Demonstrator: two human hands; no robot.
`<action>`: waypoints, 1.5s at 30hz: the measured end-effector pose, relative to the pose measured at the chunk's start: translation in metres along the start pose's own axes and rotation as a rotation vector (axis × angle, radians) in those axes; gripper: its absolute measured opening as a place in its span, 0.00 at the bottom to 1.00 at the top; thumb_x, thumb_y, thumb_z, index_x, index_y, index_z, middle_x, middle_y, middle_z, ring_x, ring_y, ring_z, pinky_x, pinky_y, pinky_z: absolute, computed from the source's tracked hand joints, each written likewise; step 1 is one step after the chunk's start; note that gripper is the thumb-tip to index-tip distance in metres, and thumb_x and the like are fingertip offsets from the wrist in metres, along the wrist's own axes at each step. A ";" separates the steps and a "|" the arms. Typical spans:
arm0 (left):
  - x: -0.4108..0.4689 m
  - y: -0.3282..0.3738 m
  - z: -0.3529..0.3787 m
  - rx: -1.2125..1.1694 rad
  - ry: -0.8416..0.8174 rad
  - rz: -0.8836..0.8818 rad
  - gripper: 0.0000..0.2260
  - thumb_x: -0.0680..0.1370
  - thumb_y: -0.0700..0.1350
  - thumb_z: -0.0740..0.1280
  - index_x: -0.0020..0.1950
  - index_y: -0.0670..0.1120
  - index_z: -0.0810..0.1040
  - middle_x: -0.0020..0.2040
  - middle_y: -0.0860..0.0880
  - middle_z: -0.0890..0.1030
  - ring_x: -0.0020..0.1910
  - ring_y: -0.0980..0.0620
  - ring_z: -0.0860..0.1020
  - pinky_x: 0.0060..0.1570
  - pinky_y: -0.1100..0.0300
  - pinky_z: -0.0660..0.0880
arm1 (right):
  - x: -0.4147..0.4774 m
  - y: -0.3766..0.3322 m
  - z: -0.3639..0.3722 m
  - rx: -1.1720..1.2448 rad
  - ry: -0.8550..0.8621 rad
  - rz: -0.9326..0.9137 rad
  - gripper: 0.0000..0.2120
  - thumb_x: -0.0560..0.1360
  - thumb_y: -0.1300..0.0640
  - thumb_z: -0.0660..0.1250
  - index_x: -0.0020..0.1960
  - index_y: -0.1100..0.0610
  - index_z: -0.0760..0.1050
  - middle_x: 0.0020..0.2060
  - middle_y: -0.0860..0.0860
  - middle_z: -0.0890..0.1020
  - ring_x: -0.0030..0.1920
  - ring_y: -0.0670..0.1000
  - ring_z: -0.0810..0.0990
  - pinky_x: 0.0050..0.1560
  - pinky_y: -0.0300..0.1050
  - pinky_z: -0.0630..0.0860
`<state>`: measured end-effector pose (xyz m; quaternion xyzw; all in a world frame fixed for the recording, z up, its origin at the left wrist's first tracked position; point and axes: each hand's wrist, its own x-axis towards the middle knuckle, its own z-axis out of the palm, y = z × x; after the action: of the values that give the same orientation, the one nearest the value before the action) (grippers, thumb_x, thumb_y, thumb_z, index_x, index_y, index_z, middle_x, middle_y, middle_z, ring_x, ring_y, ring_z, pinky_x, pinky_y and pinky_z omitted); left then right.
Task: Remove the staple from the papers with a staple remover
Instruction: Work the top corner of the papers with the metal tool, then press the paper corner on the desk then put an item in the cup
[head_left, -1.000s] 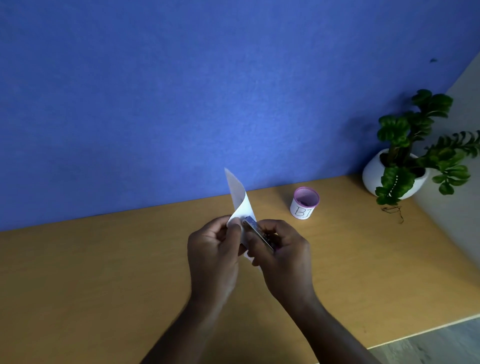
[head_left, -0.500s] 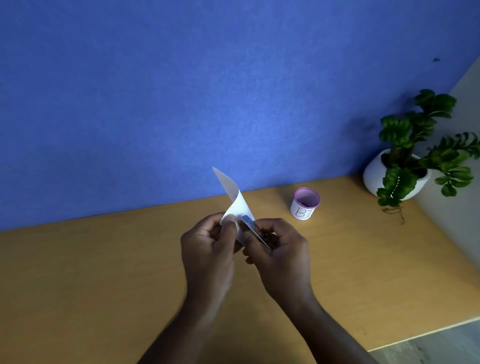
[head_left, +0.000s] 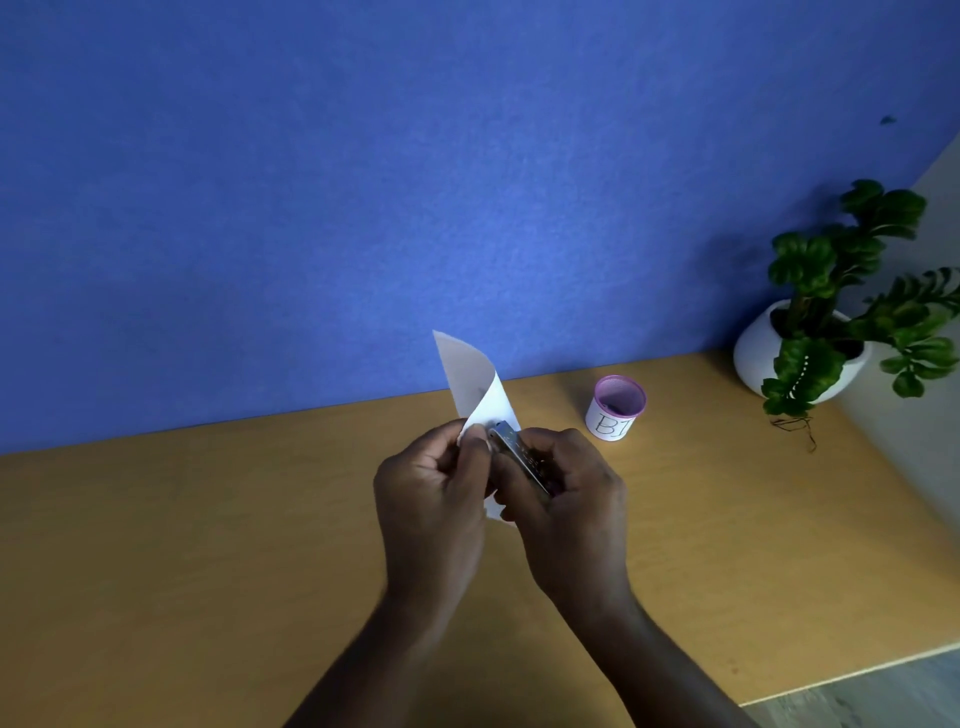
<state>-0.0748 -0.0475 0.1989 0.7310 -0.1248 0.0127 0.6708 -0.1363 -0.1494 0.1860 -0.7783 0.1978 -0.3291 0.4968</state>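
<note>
The left hand (head_left: 434, 493) pinches the lower corner of the curled white papers (head_left: 475, 387) between thumb and fingers, holding them upright above the desk, while the right hand (head_left: 566, 512) is closed around a slim silver metal staple remover (head_left: 522, 457) whose tip meets the papers just beside the left thumb. Below lies a tan wooden desk (head_left: 182, 545) against a blue wall (head_left: 363, 182), with a small pink-rimmed white cup (head_left: 615, 408) marked "B1" and a leafy green plant in a round white pot (head_left: 753, 353) to the right.
</note>
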 end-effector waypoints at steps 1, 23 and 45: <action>0.001 0.001 0.001 -0.014 0.002 -0.015 0.14 0.82 0.45 0.68 0.39 0.40 0.83 0.32 0.38 0.82 0.32 0.49 0.78 0.35 0.35 0.84 | 0.000 0.000 0.000 0.013 0.006 0.000 0.14 0.78 0.42 0.73 0.53 0.53 0.84 0.42 0.49 0.84 0.40 0.55 0.87 0.38 0.60 0.84; 0.018 0.014 0.013 -0.144 -0.227 -0.248 0.12 0.79 0.47 0.69 0.44 0.39 0.85 0.44 0.27 0.81 0.40 0.43 0.82 0.46 0.35 0.87 | 0.001 0.005 -0.029 0.409 0.121 0.211 0.04 0.82 0.56 0.72 0.49 0.52 0.81 0.33 0.58 0.84 0.30 0.50 0.81 0.33 0.40 0.78; 0.052 -0.186 0.006 -0.133 -0.260 -0.970 0.09 0.86 0.35 0.64 0.63 0.33 0.80 0.54 0.36 0.86 0.49 0.38 0.87 0.37 0.49 0.86 | -0.037 0.141 0.022 -0.187 -0.150 0.396 0.04 0.81 0.50 0.72 0.48 0.45 0.79 0.39 0.46 0.85 0.38 0.50 0.86 0.42 0.57 0.83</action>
<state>0.0114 -0.0493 0.0262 0.6560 0.1461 -0.3993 0.6237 -0.1439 -0.1726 0.0403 -0.7894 0.3386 -0.1466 0.4906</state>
